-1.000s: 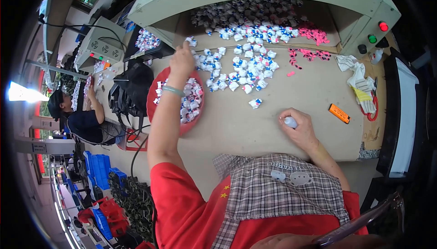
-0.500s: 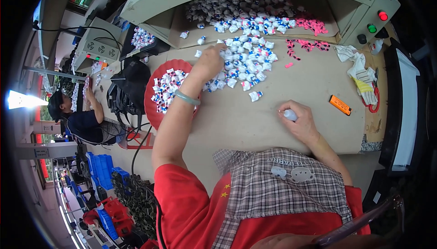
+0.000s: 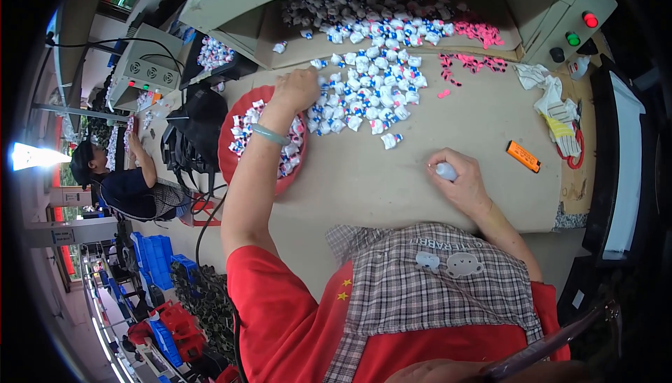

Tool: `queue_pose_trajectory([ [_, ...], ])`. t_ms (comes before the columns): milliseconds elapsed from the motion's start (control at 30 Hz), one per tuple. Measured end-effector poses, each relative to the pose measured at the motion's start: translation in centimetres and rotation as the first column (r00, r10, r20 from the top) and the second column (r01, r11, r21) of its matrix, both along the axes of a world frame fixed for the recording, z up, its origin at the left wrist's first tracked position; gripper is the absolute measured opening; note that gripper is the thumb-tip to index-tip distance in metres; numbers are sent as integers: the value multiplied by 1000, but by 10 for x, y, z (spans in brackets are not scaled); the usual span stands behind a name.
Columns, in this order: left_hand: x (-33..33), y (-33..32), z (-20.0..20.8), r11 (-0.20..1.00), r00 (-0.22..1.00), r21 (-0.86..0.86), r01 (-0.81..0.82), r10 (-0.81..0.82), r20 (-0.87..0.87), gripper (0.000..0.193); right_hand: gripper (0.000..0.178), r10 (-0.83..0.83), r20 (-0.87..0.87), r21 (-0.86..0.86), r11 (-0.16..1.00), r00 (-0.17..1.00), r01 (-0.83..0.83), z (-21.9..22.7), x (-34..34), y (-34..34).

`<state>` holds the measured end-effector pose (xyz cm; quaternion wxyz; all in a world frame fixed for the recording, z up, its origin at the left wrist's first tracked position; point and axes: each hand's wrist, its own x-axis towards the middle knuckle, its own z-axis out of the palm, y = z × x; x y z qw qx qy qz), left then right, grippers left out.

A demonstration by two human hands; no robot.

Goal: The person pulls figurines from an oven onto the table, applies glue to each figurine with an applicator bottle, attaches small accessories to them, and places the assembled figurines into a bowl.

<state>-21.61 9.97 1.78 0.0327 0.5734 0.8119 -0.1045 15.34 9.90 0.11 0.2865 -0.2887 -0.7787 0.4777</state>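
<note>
My left hand reaches over the left edge of a pile of small white figurines with blue and pink parts. Its fingers bend downward, and their tips are hidden, so I cannot tell whether they hold a figurine. Below that wrist is a red scalloped bowl, partly covered by the forearm, with more small figurines inside. My right hand rests by the table's near side, closed around a small whitish bottle. One figurine lies apart, between the pile and this hand.
A grey box-shaped machine with lit buttons spans the back, figurines inside it. Pink pieces lie before its opening. An orange cutter-like tool, gloves and red-handled scissors are at right. A person works at far left.
My left hand has moved left, from over the pile to its left edge beside the bowl. The right hand stays nearly still with the bottle.
</note>
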Motion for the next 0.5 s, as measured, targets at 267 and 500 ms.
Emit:
queue_pose_trajectory([
  [267,70,-49,42,868,864,488,97,-317,391,32,11,16,1,-5,1000,1000,-16,4,2,2],
  [500,155,-100,22,816,820,578,27,-349,453,31,11,27,12,-61,998,1000,-26,2,3,0],
])
